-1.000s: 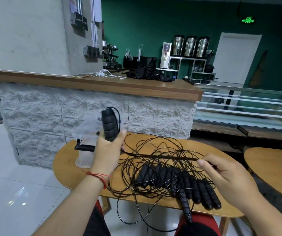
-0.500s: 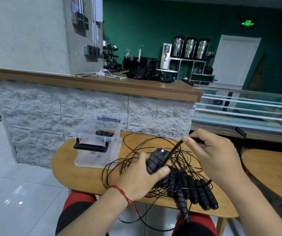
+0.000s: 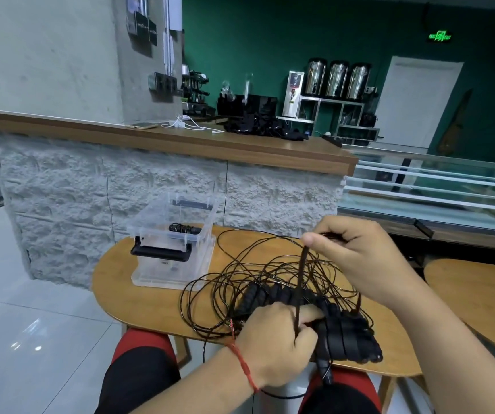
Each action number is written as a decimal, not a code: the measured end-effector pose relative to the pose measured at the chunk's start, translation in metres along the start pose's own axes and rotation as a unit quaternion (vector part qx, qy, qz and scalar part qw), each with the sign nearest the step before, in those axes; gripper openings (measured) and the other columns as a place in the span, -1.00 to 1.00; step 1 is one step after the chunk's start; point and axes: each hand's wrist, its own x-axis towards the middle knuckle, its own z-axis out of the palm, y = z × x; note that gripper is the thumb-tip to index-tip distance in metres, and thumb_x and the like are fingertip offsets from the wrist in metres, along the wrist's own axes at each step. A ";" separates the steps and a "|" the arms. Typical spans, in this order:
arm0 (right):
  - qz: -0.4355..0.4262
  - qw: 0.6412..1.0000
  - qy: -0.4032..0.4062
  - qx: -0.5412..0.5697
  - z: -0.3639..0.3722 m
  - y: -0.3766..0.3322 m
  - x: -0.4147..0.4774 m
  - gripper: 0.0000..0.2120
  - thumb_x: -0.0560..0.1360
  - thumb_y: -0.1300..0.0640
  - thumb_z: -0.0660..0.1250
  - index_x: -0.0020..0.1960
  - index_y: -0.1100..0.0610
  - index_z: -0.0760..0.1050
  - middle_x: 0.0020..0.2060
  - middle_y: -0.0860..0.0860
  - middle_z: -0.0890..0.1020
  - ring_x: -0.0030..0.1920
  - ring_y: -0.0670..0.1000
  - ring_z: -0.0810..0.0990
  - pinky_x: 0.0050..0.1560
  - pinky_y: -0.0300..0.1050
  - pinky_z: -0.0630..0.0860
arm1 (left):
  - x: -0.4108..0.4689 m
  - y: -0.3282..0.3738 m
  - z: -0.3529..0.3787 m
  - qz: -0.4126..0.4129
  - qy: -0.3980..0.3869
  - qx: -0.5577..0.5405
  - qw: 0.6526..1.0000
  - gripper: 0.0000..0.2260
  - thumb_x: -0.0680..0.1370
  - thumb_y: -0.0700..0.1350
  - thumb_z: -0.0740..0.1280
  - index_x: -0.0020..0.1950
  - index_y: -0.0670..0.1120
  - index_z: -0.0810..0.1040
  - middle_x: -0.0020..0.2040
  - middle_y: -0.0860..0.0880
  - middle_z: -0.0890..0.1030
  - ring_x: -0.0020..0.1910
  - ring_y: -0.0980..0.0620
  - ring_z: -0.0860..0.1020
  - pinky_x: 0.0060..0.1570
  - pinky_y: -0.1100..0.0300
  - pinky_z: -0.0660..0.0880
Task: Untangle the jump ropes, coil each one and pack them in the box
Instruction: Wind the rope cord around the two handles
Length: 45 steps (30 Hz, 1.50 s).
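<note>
Dark green back wall (image 3: 270, 40); white door (image 3: 413, 100), lit green exit sign (image 3: 440, 36) above it. Rough white stone counter front (image 3: 76, 198), wooden top (image 3: 180, 141). Three steel urns (image 3: 337, 79) on shelving. Glossy pale floor tiles (image 3: 31, 339). Oval wooden table (image 3: 150, 300); glass display case (image 3: 434, 186) to the right.

Oval wooden table (image 3: 150, 297) in front of me, second wooden table (image 3: 473, 288) off to my right. Behind it is a stone-faced counter (image 3: 162, 186), with a phone (image 3: 143, 125) and a white cable (image 3: 186, 124) on its wood top. Far back: three steel urns (image 3: 338, 79) on a shelf, white door (image 3: 416, 103), green exit sign (image 3: 439, 36) above it.
</note>
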 end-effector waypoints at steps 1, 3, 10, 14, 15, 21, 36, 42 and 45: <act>0.019 1.000 0.005 0.020 -0.003 0.010 0.000 -0.75 0.55 -0.17 0.43 -0.17 -0.02 0.65 -0.32 0.14 0.56 -0.31 0.04 0.47 -0.28 -0.15 0.35 | -0.004 0.003 -0.004 0.011 0.018 -0.031 0.999 -0.62 0.51 0.01 0.10 0.26 0.12 0.54 -0.13 -0.01 0.67 -0.14 -0.06 0.61 -0.12 0.03 0.56; 0.061 0.996 0.010 0.059 -0.007 0.031 -0.003 -0.70 0.52 -0.16 0.44 -0.19 0.05 0.66 -0.27 0.20 0.57 -0.27 0.06 0.48 -0.20 -0.11 0.39 | -0.010 0.009 -0.015 0.024 0.063 -0.119 0.991 -0.69 0.51 -0.07 0.12 0.20 0.11 0.50 -0.23 -0.02 0.62 -0.26 -0.04 0.57 -0.23 -0.01 0.50; 0.178 0.976 -0.007 0.127 0.041 0.070 -0.036 -0.75 0.52 0.25 0.53 -0.21 -0.06 0.66 -0.28 -0.06 0.66 -0.21 -0.01 0.60 -0.06 0.03 0.55 | -0.004 0.005 -0.039 0.059 0.177 -0.181 0.966 -0.57 0.51 -0.29 0.15 0.28 0.08 0.50 -0.04 0.04 0.62 -0.05 -0.01 0.59 -0.07 0.05 0.54; 0.225 0.971 0.015 0.083 0.073 0.066 -0.047 -0.65 0.56 0.24 0.36 -0.36 -0.05 0.60 -0.41 -0.09 0.64 -0.27 -0.06 0.59 -0.13 0.16 0.60 | 0.005 -0.005 -0.035 0.043 0.200 -0.180 0.962 -0.69 0.52 -0.29 0.16 0.04 -0.01 0.63 -0.04 0.05 0.56 0.02 -0.03 0.56 0.00 0.09 0.51; 0.219 0.972 0.031 0.077 0.078 0.063 -0.049 -0.60 0.58 0.26 0.37 -0.38 -0.05 0.58 -0.42 -0.11 0.64 -0.32 -0.14 0.56 -0.19 0.10 0.58 | 0.007 -0.009 -0.034 0.027 0.208 -0.186 0.960 -0.71 0.52 -0.28 0.15 -0.01 -0.02 0.63 -0.04 0.04 0.56 0.03 -0.03 0.56 0.02 0.08 0.51; 0.197 0.980 0.003 -0.041 0.103 0.052 -0.069 -0.55 0.60 -0.38 0.23 -0.22 -0.05 0.50 -0.39 0.01 0.57 -0.38 -0.05 0.52 -0.32 0.00 0.43 | 0.014 -0.036 -0.031 -0.058 0.198 -0.312 0.927 -0.69 0.55 -0.20 0.09 -0.08 -0.12 0.65 -0.21 -0.07 0.60 -0.16 -0.10 0.56 -0.14 -0.03 0.49; 0.170 0.963 -0.156 -0.141 0.126 0.029 -0.115 -0.63 0.67 -0.31 0.07 0.35 -0.16 0.38 0.07 -0.19 0.49 0.22 -0.03 0.52 0.06 -0.13 0.51 | 0.020 -0.123 0.004 -0.380 0.300 -0.534 0.693 -0.61 0.57 0.16 0.14 -0.06 -0.16 0.51 -0.34 -0.17 0.44 -0.50 -0.06 0.38 -0.58 0.25 0.27; 0.086 0.968 -0.183 -0.147 0.111 0.012 -0.118 -0.61 0.60 -0.38 0.00 0.30 -0.20 0.23 0.24 -0.16 0.52 0.36 0.02 0.46 0.08 -0.15 0.44 | 0.010 -0.124 0.001 -0.318 0.269 -0.161 0.895 -0.79 0.54 0.00 0.11 -0.09 0.09 0.54 -0.25 0.03 0.61 -0.23 -0.07 0.57 -0.25 0.04 0.51; -0.005 0.963 -0.166 -0.211 0.100 -0.007 -0.113 -0.76 0.63 -0.30 0.17 0.14 -0.17 0.34 0.01 -0.20 0.60 0.11 -0.09 0.58 -0.08 -0.17 0.51 | 0.005 -0.122 0.001 -0.287 0.222 -0.035 0.931 -0.81 0.65 -0.10 0.14 0.04 0.18 0.47 -0.15 0.10 0.61 -0.20 0.04 0.59 -0.23 -0.01 0.59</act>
